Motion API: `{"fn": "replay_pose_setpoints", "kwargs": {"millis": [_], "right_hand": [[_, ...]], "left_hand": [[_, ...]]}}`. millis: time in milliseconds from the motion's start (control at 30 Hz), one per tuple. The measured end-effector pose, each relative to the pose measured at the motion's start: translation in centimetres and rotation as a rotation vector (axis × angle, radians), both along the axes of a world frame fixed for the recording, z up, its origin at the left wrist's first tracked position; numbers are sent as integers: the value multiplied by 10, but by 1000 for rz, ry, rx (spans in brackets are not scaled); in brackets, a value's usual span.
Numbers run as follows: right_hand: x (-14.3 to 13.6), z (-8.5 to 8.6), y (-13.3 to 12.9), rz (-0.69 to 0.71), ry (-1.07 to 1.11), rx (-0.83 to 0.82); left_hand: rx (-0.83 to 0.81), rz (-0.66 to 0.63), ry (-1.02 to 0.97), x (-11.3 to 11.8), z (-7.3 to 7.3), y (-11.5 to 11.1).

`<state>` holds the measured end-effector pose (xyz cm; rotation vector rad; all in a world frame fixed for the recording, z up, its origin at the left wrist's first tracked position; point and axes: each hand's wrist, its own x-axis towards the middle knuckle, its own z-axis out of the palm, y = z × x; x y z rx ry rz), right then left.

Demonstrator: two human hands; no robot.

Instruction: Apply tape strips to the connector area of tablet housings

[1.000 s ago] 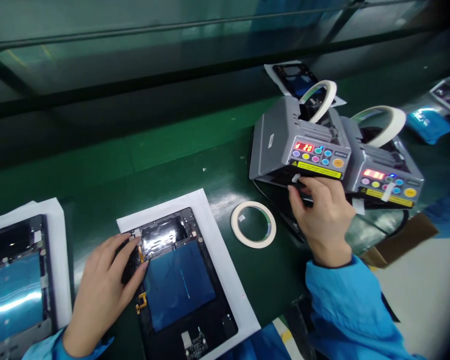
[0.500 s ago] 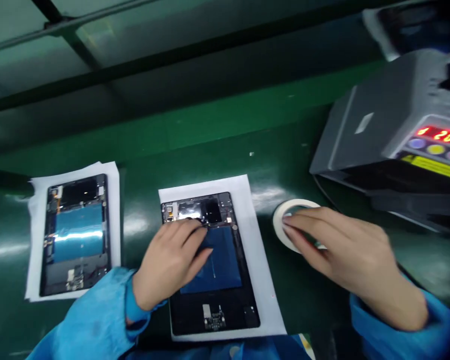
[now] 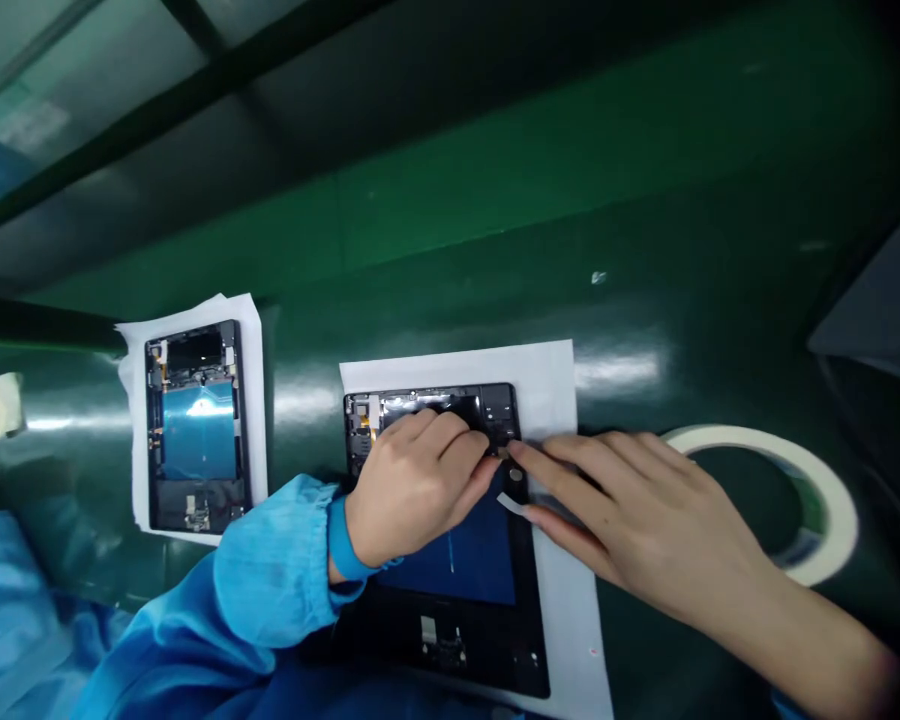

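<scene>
An opened tablet (image 3: 521, 640) with a blue battery panel lies on white paper (image 3: 562, 390) before me. Over its upper half is my left hand (image 3: 424, 485), thumb and fingers pinched near the right edge; whatever they grip is hidden. My right hand (image 3: 630, 505) reaches in from the right, its index fingertip touching the tablet's edge beside the left fingertips. A short pale strip of tape (image 3: 511, 505) is at the right thumb tip, its free end over the tablet. Behind the right hand lies a roll of masking tape (image 3: 840, 515), partly covered by it.
On the left, a second opened tablet (image 3: 199, 430) rests on white paper (image 3: 253, 400). A grey machine (image 3: 885, 300) stands at the far right. Blue cloth (image 3: 7, 600) shows at the lower left. A small scrap (image 3: 598, 278) lies on the green table (image 3: 450, 310).
My right hand has moved left from the tape roll to the tablet, with a strip of tape at its thumb. The left hand has shifted towards the tablet's right edge. The view has turned.
</scene>
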<state>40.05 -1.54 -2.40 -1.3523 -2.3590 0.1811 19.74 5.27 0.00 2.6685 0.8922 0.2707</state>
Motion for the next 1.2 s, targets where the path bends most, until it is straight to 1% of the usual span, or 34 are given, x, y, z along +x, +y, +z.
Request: {"fn": "replay_pose_setpoints", "kwargs": {"millis": [167, 433, 767, 967, 1200], "right_hand": [[-4, -2, 3, 1, -53, -18], [-6, 0, 4, 1, -87, -45], [-13, 3, 1, -37, -229, -1], [-11, 0, 1, 15, -155, 42], [-12, 2, 3, -28, -104, -19]], "left_hand": [[1, -2, 6, 1, -2, 1], [-16, -19, 12, 0, -3, 2], [57, -43, -12, -2, -8, 2], [72, -38, -14, -3, -9, 2], [66, -52, -35, -4, -9, 3]]}}
